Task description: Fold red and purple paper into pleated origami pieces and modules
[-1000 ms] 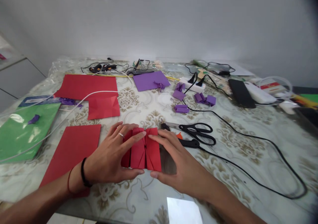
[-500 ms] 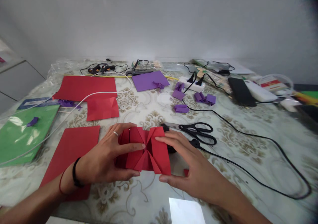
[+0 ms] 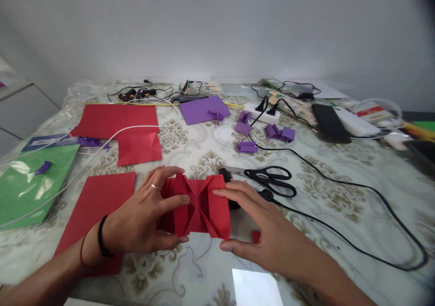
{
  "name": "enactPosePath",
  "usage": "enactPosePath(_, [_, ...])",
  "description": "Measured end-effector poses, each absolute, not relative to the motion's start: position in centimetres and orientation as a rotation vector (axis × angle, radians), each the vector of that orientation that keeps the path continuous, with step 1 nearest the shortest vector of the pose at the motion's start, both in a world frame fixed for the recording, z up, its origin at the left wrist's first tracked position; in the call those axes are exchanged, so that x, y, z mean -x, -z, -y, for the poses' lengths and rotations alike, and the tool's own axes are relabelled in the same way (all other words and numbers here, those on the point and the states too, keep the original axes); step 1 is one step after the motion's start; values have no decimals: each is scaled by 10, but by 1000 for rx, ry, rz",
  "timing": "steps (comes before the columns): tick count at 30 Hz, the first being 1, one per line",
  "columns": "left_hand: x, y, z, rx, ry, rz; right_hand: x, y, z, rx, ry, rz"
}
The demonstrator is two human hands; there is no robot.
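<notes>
A folded red paper piece (image 3: 198, 206) stands between my hands, its two raised flaps spread apart so that the creased middle shows. My left hand (image 3: 154, 211) grips its left side, with the fingers at the far edge and the thumb near the front. Around the right side, my right hand (image 3: 253, 217) holds the upright flap between fingers and thumb. Just beyond my right fingers lie black-handled scissors (image 3: 267, 178). A black tool with a cord (image 3: 234, 204) is partly hidden behind the paper and my right hand.
Red sheets (image 3: 98, 206) and a green pack (image 3: 37, 184) lie at left. Folded purple pieces (image 3: 247, 147), a purple sheet (image 3: 204, 110) and a power strip (image 3: 261, 114) are farther back. A black cord (image 3: 340, 181) loops across the right. A white paper (image 3: 256, 288) lies in front.
The flaps of the red paper piece have parted wider, with more of its middle showing. My left index finger has drawn back slightly to the left.
</notes>
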State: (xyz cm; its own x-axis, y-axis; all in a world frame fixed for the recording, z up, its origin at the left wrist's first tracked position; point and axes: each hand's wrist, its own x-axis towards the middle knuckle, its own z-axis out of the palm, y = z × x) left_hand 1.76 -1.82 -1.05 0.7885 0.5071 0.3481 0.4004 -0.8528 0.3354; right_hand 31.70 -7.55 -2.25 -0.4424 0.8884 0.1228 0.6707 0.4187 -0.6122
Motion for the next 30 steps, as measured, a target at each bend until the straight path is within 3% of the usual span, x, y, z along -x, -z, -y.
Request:
enactPosePath(17, [-14,1,18,-2583,-543,-823,-331,14,72,1359,-635,2251])
enactPosePath(30, [-13,-1,14,-2566,-564,-762,-326,11,72,1197,-349,2252])
